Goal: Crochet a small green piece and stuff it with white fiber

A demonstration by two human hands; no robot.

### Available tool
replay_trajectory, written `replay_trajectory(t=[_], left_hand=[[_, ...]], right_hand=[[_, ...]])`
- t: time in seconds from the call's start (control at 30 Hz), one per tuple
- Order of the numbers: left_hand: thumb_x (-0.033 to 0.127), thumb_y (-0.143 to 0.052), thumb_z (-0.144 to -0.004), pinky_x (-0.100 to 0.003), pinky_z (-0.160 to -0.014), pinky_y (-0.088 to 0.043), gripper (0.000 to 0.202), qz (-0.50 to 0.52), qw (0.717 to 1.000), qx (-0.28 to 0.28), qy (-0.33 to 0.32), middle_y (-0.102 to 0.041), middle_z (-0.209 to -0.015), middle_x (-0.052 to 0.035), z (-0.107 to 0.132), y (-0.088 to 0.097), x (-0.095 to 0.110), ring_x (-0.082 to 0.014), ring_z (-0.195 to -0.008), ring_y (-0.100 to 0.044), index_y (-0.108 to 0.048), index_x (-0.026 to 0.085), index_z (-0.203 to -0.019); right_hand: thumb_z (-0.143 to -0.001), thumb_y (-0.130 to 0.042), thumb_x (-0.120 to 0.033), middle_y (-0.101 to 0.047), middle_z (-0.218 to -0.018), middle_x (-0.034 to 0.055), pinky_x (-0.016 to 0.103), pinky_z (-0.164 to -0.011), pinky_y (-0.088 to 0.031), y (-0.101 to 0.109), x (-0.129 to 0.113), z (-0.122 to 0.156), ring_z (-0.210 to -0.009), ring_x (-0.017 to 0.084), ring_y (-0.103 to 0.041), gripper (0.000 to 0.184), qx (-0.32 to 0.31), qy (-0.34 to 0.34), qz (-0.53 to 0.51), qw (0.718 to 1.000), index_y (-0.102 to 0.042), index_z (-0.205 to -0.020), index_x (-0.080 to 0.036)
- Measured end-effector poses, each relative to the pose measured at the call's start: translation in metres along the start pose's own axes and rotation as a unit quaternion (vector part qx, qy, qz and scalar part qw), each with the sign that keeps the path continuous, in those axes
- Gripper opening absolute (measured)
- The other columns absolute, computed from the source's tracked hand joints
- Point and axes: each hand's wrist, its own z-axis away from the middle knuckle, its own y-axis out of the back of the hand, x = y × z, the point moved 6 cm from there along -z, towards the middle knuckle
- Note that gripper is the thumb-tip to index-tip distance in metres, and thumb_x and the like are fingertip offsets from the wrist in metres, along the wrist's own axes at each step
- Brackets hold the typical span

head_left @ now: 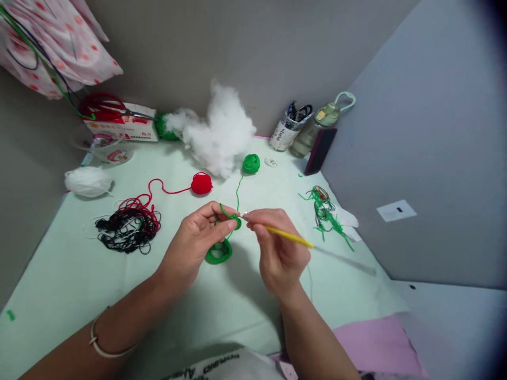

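Crochet piece (238, 224), green, pinched between thumb and fingers of the left hand (190, 237), above the table (63, 264); yellow-handled hook (289, 236) gripped in the curled right hand (277, 258), tip at the piece; green yarn ball (251, 164) beyond, beside white stuffing (224, 129).

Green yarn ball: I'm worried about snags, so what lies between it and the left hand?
The head view shows a green strand over pale tabletop between the green yarn ball and left hand.
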Motion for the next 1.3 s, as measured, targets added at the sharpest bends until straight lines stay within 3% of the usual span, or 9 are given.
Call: replay_trajectory(t=[0.07,0.13,0.27,0.4,0.53,0.63,0.8,1.0,1.3], left_hand=[[0.028,-0.082,-0.082,-0.022,-0.065,-0.041,0.012,0.003,1.000,0.005,-0.009,-0.065,-0.081,0.0020,0.000,0.001,0.000,-0.0104,-0.072,-0.053,-0.074,0.021,-0.089],[0.028,-0.083,-0.081,-0.022,-0.065,-0.042,0.015,0.019,1.000,0.005,-0.003,-0.067,-0.084,0.0008,0.000,0.000,0.000,-0.0114,-0.074,-0.056,-0.074,0.020,-0.089],[0.029,-0.084,-0.081,-0.021,-0.059,-0.039,0.029,0.078,0.994,-0.032,0.066,-0.065,-0.082,0.0002,0.002,-0.007,-0.003,-0.0100,-0.067,-0.051,-0.076,0.021,-0.108],[0.031,-0.084,-0.082,-0.019,-0.056,-0.034,0.048,0.108,0.987,-0.060,0.100,-0.053,-0.071,0.0044,0.005,-0.012,-0.004,-0.0076,-0.060,-0.040,-0.073,0.027,-0.129],[0.029,-0.083,-0.085,-0.019,-0.055,-0.028,0.051,0.103,0.988,-0.078,0.085,-0.042,-0.062,0.0078,0.006,-0.012,-0.001,-0.0063,-0.056,-0.035,-0.071,0.034,-0.134],[0.027,-0.083,-0.084,-0.020,-0.053,-0.025,0.053,0.086,0.990,-0.086,0.071,-0.050,-0.066,0.0073,0.005,-0.010,0.002,-0.0053,-0.054,-0.032,-0.071,0.035,-0.135],[0.027,-0.084,-0.081,-0.024,-0.069,-0.042,0.045,0.061,0.994,-0.065,0.059,-0.067,-0.087,-0.0005,0.003,-0.006,0.007,-0.0127,-0.078,-0.057,-0.076,0.028,-0.125],[0.027,-0.084,-0.081,-0.024,-0.075,-0.043,0.037,0.038,0.998,-0.032,0.032,-0.064,-0.090,0.0004,0.004,-0.001,0.011,-0.0135,-0.084,-0.056,-0.079,0.029,-0.117],[0.029,-0.081,-0.084,-0.026,-0.075,-0.046,0.038,-0.060,0.998,-0.006,-0.027,-0.060,-0.090,-0.0002,0.004,0.006,0.012,-0.0156,-0.086,-0.055,-0.078,0.031,-0.121]], right_hand=[[-0.097,-0.058,-0.008,-0.077,-0.099,0.0070,0.034,-0.073,-0.062,-0.004,-0.010,0.003,-0.089,0.019,-0.073,0.026,-0.019,0.079,0.071,0.994,-0.071,-0.114,-0.024],[-0.096,-0.060,-0.008,-0.077,-0.103,0.0084,0.034,-0.072,-0.063,-0.007,-0.011,0.006,-0.090,0.020,-0.074,0.032,-0.031,0.109,0.111,0.987,-0.070,-0.120,-0.026],[-0.096,-0.062,-0.011,-0.078,-0.106,0.0073,0.037,-0.071,-0.063,-0.007,-0.003,0.010,-0.088,0.021,-0.075,0.037,0.003,0.091,0.094,0.991,-0.070,-0.124,-0.034],[-0.096,-0.064,-0.015,-0.080,-0.109,0.0061,0.039,-0.071,-0.063,-0.006,0.001,0.012,-0.091,0.023,-0.077,0.034,0.037,0.081,0.054,0.995,-0.073,-0.121,-0.035],[-0.099,-0.062,-0.017,-0.081,-0.105,0.0049,0.040,-0.075,-0.061,-0.006,0.003,0.007,-0.096,0.022,-0.076,0.025,0.040,0.009,-0.047,0.998,-0.077,-0.112,-0.033],[-0.099,-0.063,-0.023,-0.082,-0.099,0.0042,0.039,-0.076,-0.060,-0.008,0.010,0.003,-0.095,0.022,-0.075,0.018,0.022,-0.069,-0.118,0.990,-0.078,-0.104,-0.031],[-0.098,-0.065,-0.038,-0.079,-0.090,0.0033,0.031,-0.065,-0.056,-0.011,0.033,0.003,-0.071,0.015,-0.068,0.015,0.037,-0.226,-0.252,0.940,-0.073,-0.093,-0.025],[-0.097,-0.064,-0.040,-0.076,-0.083,0.0000,0.026,-0.059,-0.052,-0.016,0.040,0.000,-0.060,0.010,-0.061,0.018,0.030,-0.294,-0.342,0.892,-0.065,-0.089,-0.024],[-0.102,-0.059,-0.033,-0.076,-0.091,0.0022,0.030,-0.065,-0.056,-0.008,0.024,0.001,-0.068,0.013,-0.067,0.016,0.019,-0.211,-0.245,0.946,-0.071,-0.095,-0.024]])
